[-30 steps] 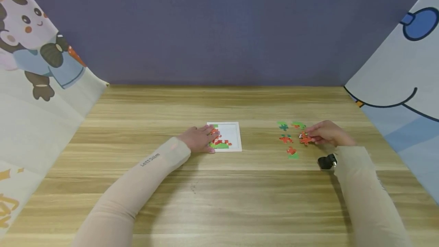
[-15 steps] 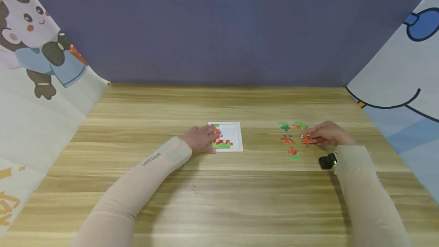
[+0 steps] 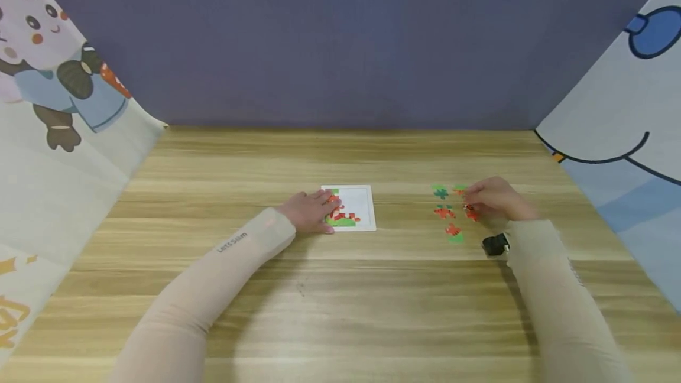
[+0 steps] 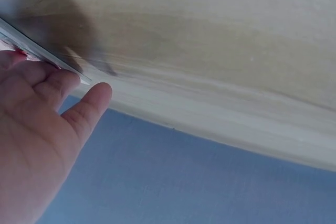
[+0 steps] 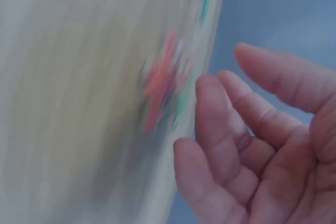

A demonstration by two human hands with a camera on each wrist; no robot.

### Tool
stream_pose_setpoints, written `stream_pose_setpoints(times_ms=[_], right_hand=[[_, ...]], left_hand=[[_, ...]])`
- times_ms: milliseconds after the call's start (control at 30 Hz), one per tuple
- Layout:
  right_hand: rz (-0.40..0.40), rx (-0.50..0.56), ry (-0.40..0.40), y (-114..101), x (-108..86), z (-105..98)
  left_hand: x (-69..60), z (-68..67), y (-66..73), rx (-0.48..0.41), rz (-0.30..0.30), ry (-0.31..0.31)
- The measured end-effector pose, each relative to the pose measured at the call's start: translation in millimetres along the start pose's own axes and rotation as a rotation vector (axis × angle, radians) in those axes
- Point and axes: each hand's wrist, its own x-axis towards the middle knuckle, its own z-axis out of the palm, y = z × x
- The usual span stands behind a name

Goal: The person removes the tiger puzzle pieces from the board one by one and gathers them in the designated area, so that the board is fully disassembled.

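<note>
In the head view, my left hand (image 3: 308, 211) lies with spread fingers on the left side of a white square puzzle tray (image 3: 373, 208). Red and green pieces (image 3: 341, 221) fill the tray's left and lower part. My right hand (image 3: 500, 198) is over the upper right of a loose group, close to a red piece (image 3: 470, 213) and a green-and-red piece (image 3: 459, 188). In the right wrist view its fingers are loosely bent and apart, holding nothing, beside a blurred red piece (image 5: 160, 82).
More loose pieces lie left of my right hand: a green one (image 3: 440, 192), a red one (image 3: 444, 212) and a red-green one (image 3: 454, 232). A black device (image 3: 495, 245) is at the right wrist. A dark blue panel (image 3: 340, 40) stands behind the wooden table.
My right hand has come off the red piece and shifted slightly left and away from me, over the upper right pieces. My left hand stays on the tray.
</note>
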Motion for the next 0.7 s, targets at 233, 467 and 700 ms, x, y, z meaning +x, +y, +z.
stream_pose_setpoints(times_ms=[233,467,700], right_hand=[[-0.172,-0.151,0.017,-38.0,-0.5,27.8],[-0.318,-0.219,-0.022,-68.7,7.3,59.1],[-0.448,-0.258,-0.014,-86.2,15.2,84.4]], left_hand=[[-1.7,-3.6,-2.8,-0.023,-0.001,-0.023],[-2.2,-11.8,-3.1,-0.006,-0.024,-0.039],[0.0,-16.1,-8.9,-0.101,-0.01,-0.03]])
